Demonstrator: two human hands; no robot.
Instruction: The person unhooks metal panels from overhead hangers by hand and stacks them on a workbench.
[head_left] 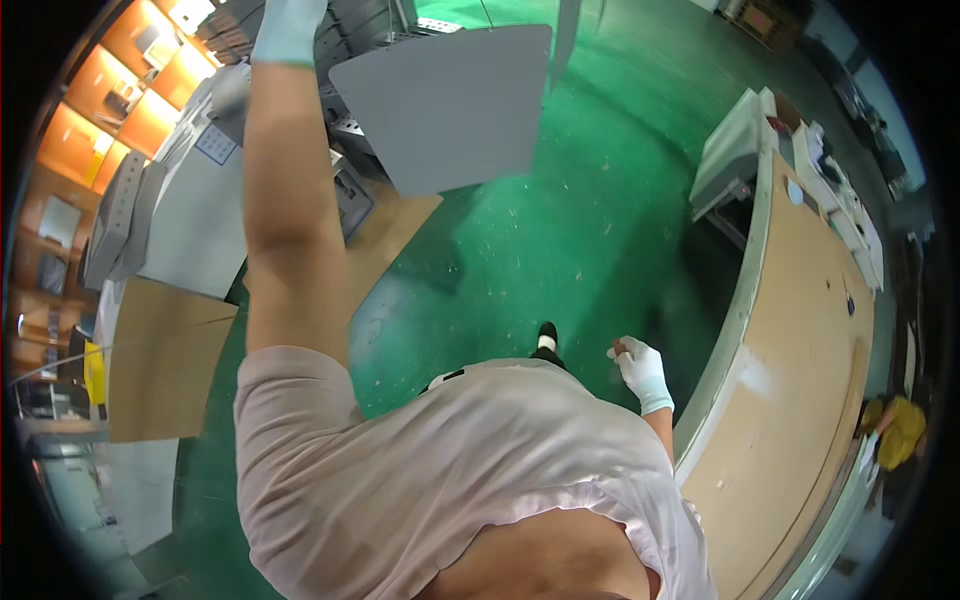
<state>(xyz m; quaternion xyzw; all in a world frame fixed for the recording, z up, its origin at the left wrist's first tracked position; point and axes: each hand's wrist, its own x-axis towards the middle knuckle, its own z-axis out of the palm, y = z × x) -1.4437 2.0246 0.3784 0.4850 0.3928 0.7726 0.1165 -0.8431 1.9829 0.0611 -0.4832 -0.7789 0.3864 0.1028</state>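
Note:
My left arm reaches far forward at the upper left. Its hand, in a pale glove [288,32], is cut by the top edge beside stacked dark grey metal parts [362,35]; its fingers are out of sight, so what it touches cannot be told. To the right of that arm, a flat grey panel [450,110] with rounded corners hangs below a thin wire or hook. My right hand [642,372], in a white glove with bare-looking fingertips, hangs low by my side near the workbench. Its fingers are loosely curled closed, with no object visible in them.
A long workbench with a tan top [800,350] curves along the right. Cardboard [395,235] lies under grey metal parts on the left, near a light grey cabinet [195,215] and another cardboard sheet [165,365]. Green floor [520,260] runs between. A person in yellow [900,432] is at far right.

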